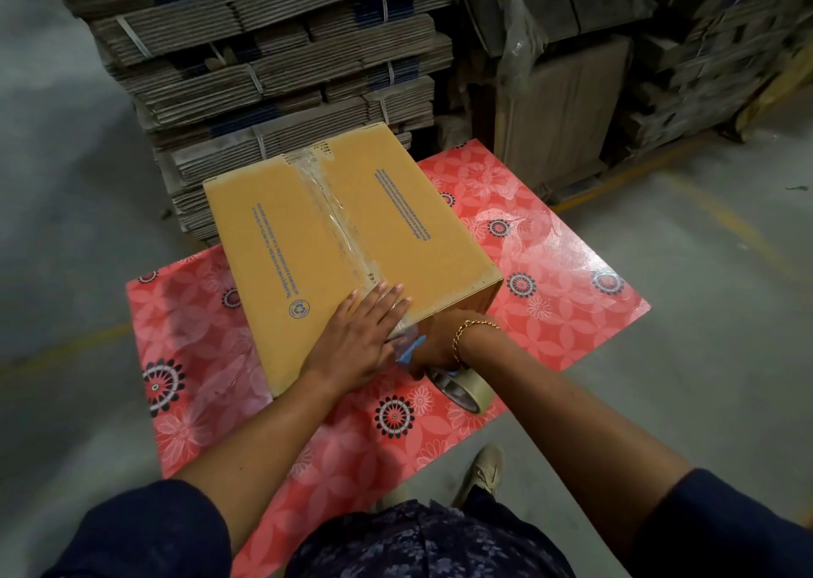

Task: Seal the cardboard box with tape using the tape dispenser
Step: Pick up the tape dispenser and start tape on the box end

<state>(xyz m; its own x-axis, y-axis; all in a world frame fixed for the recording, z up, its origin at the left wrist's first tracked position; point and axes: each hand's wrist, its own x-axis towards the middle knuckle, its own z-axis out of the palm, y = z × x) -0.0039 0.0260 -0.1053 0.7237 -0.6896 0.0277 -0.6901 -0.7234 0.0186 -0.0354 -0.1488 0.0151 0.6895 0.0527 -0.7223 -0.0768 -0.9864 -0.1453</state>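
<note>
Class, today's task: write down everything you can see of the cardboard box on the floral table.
The cardboard box is tan corrugated board, closed, lying skewed on a red floral tabletop. Blue small print runs along both top flaps, with a recycling symbol near the front left. Clear tape covers the centre seam from far edge to near edge. The left hand presses flat on the near end of the seam; the right hand holds a tape dispenser against the near side.
</note>
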